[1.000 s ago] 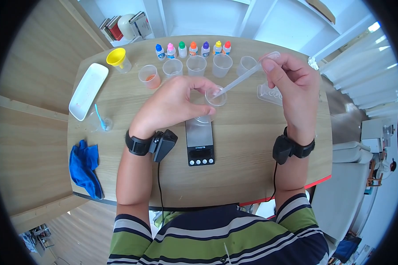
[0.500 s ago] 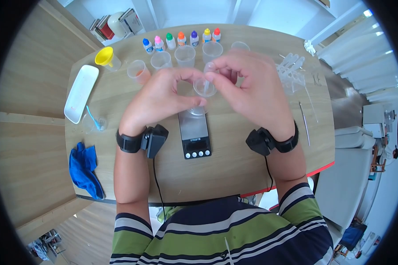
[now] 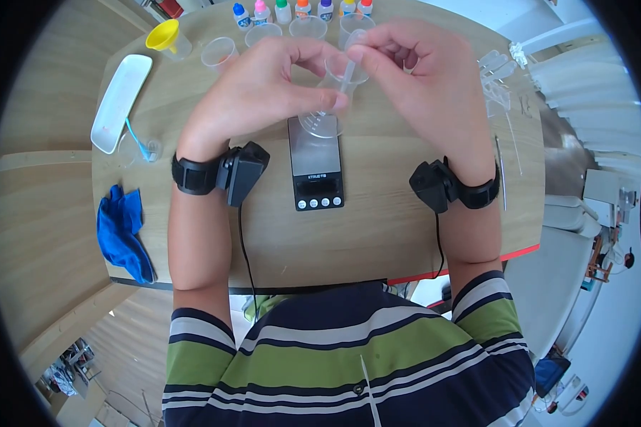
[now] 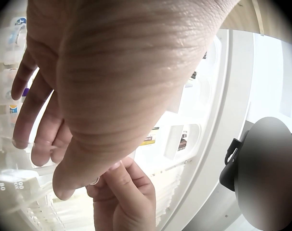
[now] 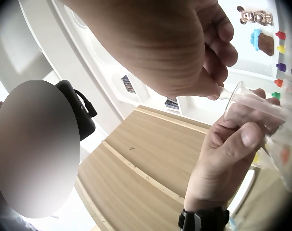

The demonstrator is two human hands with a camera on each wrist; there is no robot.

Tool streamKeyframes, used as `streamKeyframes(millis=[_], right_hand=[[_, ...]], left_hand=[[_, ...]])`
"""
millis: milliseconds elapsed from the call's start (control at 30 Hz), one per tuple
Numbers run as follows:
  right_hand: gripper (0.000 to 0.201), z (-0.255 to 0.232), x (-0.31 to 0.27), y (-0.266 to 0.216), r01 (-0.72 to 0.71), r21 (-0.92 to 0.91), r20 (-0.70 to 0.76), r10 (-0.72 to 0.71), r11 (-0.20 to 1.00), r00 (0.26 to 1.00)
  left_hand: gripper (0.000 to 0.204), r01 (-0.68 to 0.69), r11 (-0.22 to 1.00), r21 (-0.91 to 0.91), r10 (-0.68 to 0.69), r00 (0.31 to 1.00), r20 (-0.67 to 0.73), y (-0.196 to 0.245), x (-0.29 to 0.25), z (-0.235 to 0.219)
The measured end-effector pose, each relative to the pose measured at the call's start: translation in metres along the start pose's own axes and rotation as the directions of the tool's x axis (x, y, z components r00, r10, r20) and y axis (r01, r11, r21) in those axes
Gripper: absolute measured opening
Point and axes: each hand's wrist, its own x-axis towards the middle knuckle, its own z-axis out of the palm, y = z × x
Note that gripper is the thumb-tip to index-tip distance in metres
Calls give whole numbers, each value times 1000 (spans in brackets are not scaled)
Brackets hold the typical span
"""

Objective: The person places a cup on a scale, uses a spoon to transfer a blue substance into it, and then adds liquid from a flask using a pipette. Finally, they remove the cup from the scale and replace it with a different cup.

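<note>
While a clear cup [image 3: 363,77] is gripped by the left hand [image 3: 263,89], a pipette [image 3: 348,74] is pinched by the right hand [image 3: 427,85] alongside, its stem held within the rim.

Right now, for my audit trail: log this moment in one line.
left hand: holding clear cup | right hand: pinching pipette, stem inside cup | scale: on table

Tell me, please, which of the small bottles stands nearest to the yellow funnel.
The blue-capped bottle: it stands leftmost in the row, so even the pink-capped bottle beside it is farther from the funnel.
</note>
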Motion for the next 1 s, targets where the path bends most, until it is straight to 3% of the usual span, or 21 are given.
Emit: streamKeyframes(millis=[167,267,333,433,567,633,733,1000], right_hand=[[15,0,1,-8,-23,9,19,23,1000,1000],[7,-9,3,-30,-51,-27,47,52,998,998],[8,-12,4,-32,-170,104,100,159,980,982],[8,-4,2,-19,-113,86,47,109,990,993],[9,-4,2,-20,-113,93,33,111,989,993],[10,-9,4,-27,-218,99,104,207,971,973],[12,-2,5,-14,-151,133,70,143,980,987],[17,-3,3,-18,-173,103,57,168,979,984]], left_hand=[[41,-18,998,53,20,999,-36,-3,1,1],[40,-25,998,59,27,999,-34,-5,2,0],[40,-19,999,50,21,999,-34,-3,2,0],[39,-14,999,48,15,999,-38,-2,2,-1],[39,-15,999,52,17,999,-47,-2,2,0],[38,-22,998,50,25,999,-46,-3,2,0],[38,-38,998,49,39,999,-26,-1,2,-1],[40,-56,997,49,57,998,-16,-2,3,-1]])
